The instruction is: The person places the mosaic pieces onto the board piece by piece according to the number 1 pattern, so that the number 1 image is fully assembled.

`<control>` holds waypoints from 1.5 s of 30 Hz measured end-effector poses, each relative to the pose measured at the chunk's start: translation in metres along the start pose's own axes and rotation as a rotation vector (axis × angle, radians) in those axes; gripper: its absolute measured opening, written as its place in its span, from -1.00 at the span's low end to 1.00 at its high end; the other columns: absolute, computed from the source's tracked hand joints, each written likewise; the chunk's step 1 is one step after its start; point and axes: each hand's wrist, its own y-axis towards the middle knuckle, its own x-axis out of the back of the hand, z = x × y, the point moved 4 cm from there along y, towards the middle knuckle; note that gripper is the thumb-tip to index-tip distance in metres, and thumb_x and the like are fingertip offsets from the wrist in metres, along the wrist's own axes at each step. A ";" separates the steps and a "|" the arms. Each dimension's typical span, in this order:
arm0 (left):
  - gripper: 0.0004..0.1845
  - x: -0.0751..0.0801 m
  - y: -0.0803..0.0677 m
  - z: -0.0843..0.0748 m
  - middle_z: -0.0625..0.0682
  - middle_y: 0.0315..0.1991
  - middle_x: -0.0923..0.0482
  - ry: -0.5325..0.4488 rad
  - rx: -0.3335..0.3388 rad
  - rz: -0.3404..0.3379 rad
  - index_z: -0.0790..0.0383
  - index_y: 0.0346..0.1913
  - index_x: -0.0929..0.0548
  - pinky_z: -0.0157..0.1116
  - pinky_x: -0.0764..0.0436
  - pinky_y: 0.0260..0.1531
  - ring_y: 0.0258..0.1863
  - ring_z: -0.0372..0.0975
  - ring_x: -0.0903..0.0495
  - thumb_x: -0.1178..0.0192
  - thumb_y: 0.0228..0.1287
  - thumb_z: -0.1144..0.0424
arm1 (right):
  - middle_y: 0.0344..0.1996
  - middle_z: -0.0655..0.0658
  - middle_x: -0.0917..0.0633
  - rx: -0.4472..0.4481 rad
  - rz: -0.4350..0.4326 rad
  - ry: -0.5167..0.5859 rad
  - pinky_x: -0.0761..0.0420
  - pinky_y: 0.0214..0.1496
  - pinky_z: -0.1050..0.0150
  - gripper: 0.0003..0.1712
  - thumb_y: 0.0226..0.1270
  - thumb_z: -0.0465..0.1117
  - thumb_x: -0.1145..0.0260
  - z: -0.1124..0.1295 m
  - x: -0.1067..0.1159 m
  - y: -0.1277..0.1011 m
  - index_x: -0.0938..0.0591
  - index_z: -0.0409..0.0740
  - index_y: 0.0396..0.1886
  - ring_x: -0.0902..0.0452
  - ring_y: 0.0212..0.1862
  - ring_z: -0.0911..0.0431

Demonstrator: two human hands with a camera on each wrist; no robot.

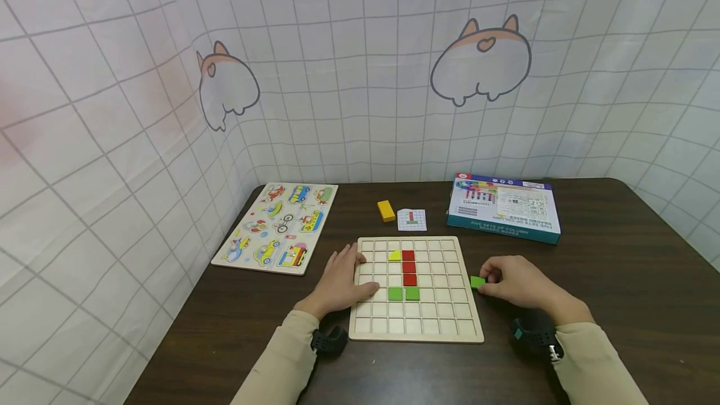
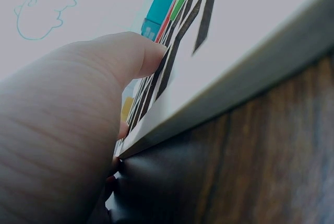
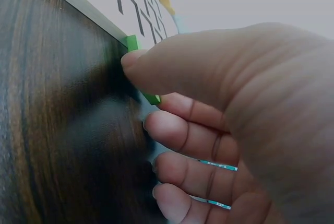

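A light wooden grid board (image 1: 444,324) lies on the table. Three red tiles (image 1: 409,267) form a column on it, with a yellow tile (image 1: 395,255) left of the top one. Two green tiles (image 1: 404,294) sit side by side below. My left hand (image 1: 337,280) rests on the board's left edge, fingers stretched along the side and thumb laid over the top. My right hand (image 1: 520,281) pinches another green tile (image 3: 132,43) between thumb and index finger, close beside the board's right edge.
Behind the board lie a small pattern card (image 1: 412,220) and a yellow block (image 1: 386,210). A picture puzzle board (image 1: 264,211) is at the back left. The flat teal-sided box (image 1: 503,208) lies at the back right. A white gridded cloth (image 1: 360,80) hangs behind the table.
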 end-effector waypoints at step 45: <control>-0.33 0.001 -0.001 -0.001 0.23 0.49 -0.09 -0.007 -0.007 0.001 0.21 0.20 -0.41 -0.02 0.14 0.49 0.52 -0.01 0.02 -0.27 0.15 -0.14 | -0.44 0.07 -0.60 0.063 -0.051 0.041 -0.46 -0.44 0.33 -0.75 0.14 -0.09 -0.47 0.009 -0.008 0.007 -0.67 -0.08 -0.22 -0.42 -0.38 0.17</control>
